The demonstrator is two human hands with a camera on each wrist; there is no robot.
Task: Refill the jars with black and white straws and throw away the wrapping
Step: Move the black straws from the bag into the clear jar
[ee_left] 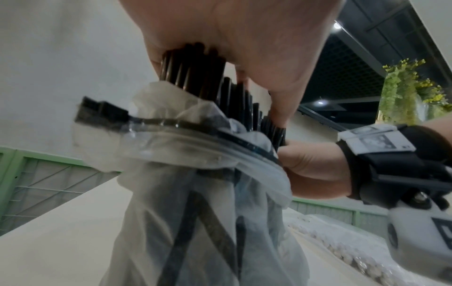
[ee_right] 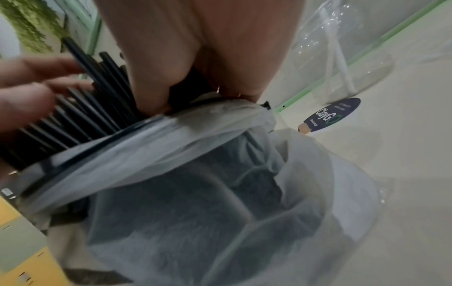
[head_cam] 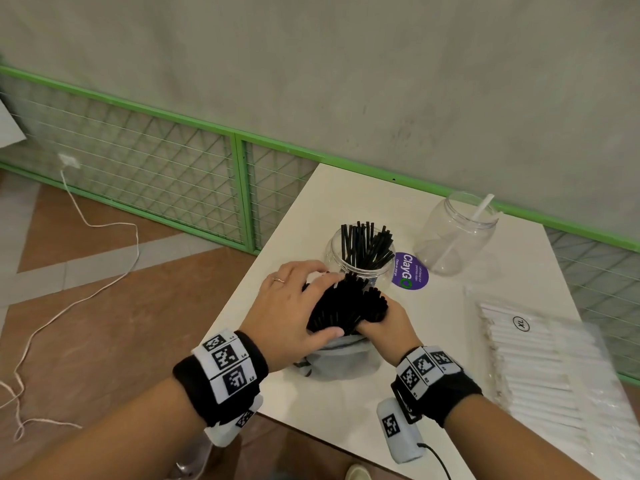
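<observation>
nearest in the head view, both wrists wear black bands with coded tags. the left hand (head_cam: 294,306) lies over a bundle of black straws (head_cam: 346,306), fingers curved across the top and thumb under the near side, so its grip is wrapped around the bundle. the right hand (head_cam: 384,327) has its grip closed around the bundle's right side, where the straws come out of a cloudy plastic wrapping (head_cam: 343,358) that sags onto the white surface (head_cam: 346,420)

the left wrist view shows from below what the head view hides: the wrapping's crumpled mouth bunched round the straws and a few loose straws lower in the bag. the right wrist view shows the right thumb and fingers pinching the straws at the bag's rim, with the left fingertips (ee_right: 36,85) touching the fanned straws

just beyond the hands stands a clear jar (head_cam: 360,258) holding upright black straws, touching or nearly touching the bundle; i cannot tell which. beside it on the right lies a purple round sticker (head_cam: 410,271). farther right stands a second clear jar (head_cam: 457,233) with one white straw (head_cam: 465,230) leaning inside. along the right edge lies a sealed pack of white straws (head_cam: 543,365). behind runs a green mesh fence (head_cam: 156,168) and a grey wall
</observation>
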